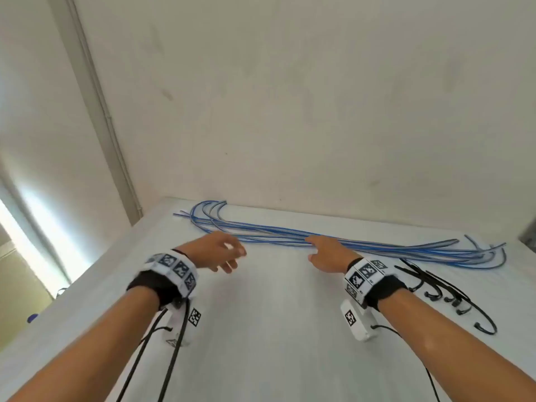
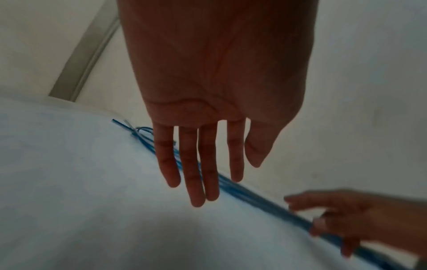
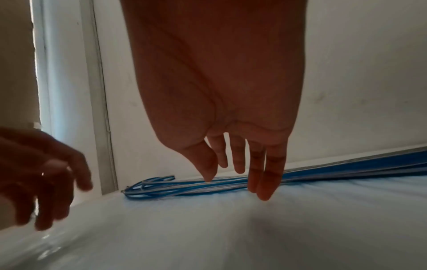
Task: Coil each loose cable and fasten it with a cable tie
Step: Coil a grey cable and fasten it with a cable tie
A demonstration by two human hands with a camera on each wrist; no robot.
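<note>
Both hands spread above blue cables

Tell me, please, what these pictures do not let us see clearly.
- Head view: the number of blue cables; the strands overlap.
- Head view: whether the right hand touches them; its own fingers hide the contact.
- Head view: the black cable ties are tangled, count unclear.
- Left wrist view: the cables blur.

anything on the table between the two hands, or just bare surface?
Mostly bare white table between left hand and right hand. In the head view, only the blue cables run across the far edge of that gap; black cable ties lie outside it.
</note>
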